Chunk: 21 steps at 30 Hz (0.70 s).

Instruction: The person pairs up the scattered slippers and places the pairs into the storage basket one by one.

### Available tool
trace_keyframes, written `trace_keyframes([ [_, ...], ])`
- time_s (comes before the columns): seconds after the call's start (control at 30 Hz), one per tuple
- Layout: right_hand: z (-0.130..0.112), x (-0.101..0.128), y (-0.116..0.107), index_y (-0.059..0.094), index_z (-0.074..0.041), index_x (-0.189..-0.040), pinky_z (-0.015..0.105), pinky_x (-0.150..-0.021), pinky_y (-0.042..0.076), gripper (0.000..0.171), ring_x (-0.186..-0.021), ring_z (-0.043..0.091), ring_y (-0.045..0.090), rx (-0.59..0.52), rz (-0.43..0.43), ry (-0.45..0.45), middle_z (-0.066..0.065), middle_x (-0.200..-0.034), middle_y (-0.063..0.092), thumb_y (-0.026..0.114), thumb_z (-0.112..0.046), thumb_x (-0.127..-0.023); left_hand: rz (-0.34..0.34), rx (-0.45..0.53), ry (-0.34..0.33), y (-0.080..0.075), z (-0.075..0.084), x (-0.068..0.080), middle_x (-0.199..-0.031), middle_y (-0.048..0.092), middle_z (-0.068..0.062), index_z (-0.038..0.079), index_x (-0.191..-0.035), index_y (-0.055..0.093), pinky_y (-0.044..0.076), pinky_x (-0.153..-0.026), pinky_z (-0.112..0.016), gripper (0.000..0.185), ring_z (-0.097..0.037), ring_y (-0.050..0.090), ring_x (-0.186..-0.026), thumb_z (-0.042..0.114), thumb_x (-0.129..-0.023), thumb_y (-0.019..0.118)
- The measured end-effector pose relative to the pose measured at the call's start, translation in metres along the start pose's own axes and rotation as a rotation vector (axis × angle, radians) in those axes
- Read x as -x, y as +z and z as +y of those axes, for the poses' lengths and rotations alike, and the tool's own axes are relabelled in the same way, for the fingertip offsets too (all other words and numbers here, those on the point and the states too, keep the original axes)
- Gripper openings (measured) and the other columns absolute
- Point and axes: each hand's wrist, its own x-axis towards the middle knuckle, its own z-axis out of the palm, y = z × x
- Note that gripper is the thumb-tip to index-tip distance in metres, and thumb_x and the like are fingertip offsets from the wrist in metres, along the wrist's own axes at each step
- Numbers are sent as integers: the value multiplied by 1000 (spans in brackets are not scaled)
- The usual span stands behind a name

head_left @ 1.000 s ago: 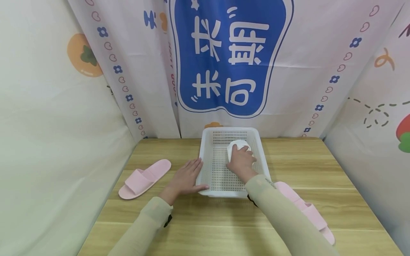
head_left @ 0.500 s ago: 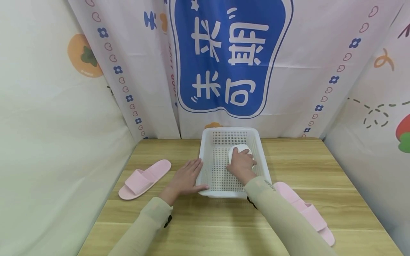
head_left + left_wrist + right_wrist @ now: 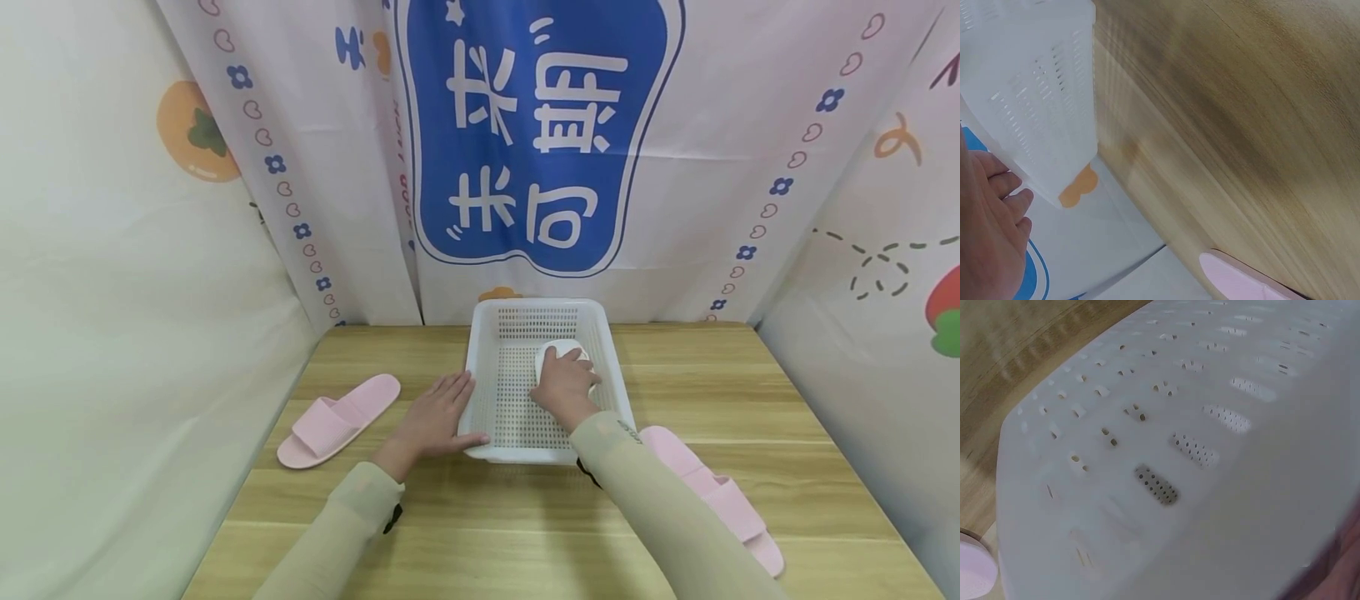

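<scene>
A white perforated basket (image 3: 495, 400) stands at the table's middle. Inside it my right hand (image 3: 564, 379) curls over a white rounded object (image 3: 557, 347) near the right wall; most of the object is hidden under the fingers. My left hand (image 3: 442, 408) lies flat with straight fingers against the basket's left wall, its thumb along the front corner. The left wrist view shows that hand (image 3: 991, 237) beside the basket wall (image 3: 1041, 106). Only the basket's slotted plastic (image 3: 1166, 456) fills the right wrist view.
One pink slipper (image 3: 337, 418) lies on the wooden table (image 3: 750, 392) at the left, also seen as a pink slipper tip (image 3: 1241, 281). A second pink slipper (image 3: 720, 496) lies at the right, partly under my right forearm. Printed curtains close in the table on three sides.
My right hand with the white object has drawn slightly toward me inside the basket. The left hand and both slippers have not moved.
</scene>
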Motion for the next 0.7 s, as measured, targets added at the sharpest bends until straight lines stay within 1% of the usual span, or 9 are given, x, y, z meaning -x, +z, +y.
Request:
trace_keyframes([
  [0.2,1,0,0,24,-4,-153,72,-92,36,92,-123,61,36,13,-17,0,41,-145,24,68,-46,-84,1,6,-1,-2,0,1,-156,23,-19,-3,-151,26,16,-117,-42,100,-32,23,-143,73,-88,40],
  [0.4,1,0,2,24,-3,-152,75,-90,36,92,-124,62,35,26,-25,-7,42,-145,25,68,-47,-84,-5,3,-1,-1,0,1,-156,23,-19,-3,-151,25,15,-117,-42,100,-33,23,-143,73,-88,40],
  [0.57,0,0,1,26,-3,-151,75,-89,36,92,-122,61,37,28,-23,-4,41,-144,27,69,-46,-83,-4,12,0,-2,1,1,-156,23,-20,-4,-150,26,16,-117,-43,100,-34,24,-143,72,-88,43],
  [0.7,-2,0,-1,25,-2,-152,75,-89,36,88,-120,58,42,32,-26,-19,38,-146,27,68,-40,-84,-8,9,3,-3,1,1,-156,23,-20,-4,-150,26,16,-117,-43,100,-34,24,-143,72,-88,43],
])
